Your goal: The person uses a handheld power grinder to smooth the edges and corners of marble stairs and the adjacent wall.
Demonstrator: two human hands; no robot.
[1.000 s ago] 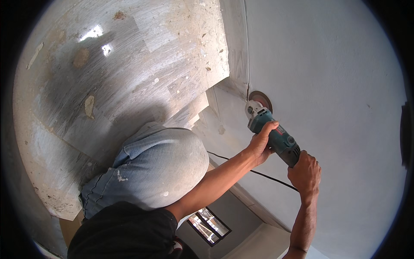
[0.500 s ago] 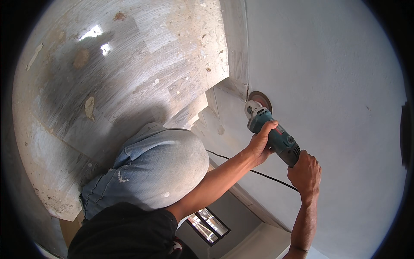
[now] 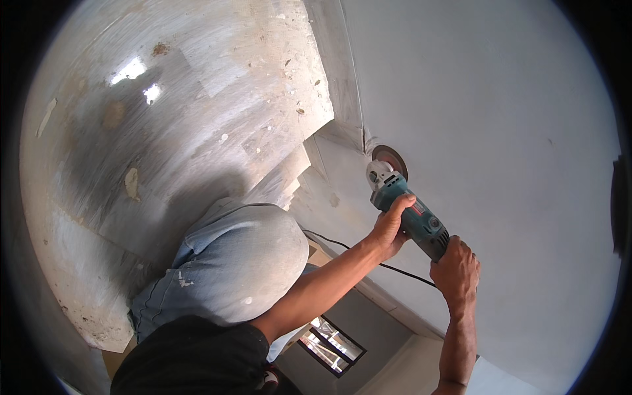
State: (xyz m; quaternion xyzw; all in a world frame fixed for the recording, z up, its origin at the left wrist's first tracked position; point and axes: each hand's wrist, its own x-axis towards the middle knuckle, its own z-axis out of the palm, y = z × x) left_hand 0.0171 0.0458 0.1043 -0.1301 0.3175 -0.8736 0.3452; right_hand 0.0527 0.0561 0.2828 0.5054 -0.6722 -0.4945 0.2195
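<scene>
Left hand (image 3: 390, 232): you wrap the grinder (image 3: 415, 213) mid-body.
Right hand (image 3: 455, 270): your fist closes on its rear.
Grinder: at the wall (image 3: 500, 145), near the skirting (image 3: 337, 66).
Risk: your disc (image 3: 394, 160) could kick if its edge binds.

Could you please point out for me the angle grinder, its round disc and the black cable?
Angle grinder (image 3: 422, 221): head view, middle of its teal body.
Round disc (image 3: 395, 158): head view, its exposed flat face.
Black cable (image 3: 408, 274): head view, its lower stretch.

Dk-framed window (image 3: 331, 346) btm ctr; gray flr (image 3: 204, 112) (w/ pale flake (image 3: 132, 184)).
</scene>
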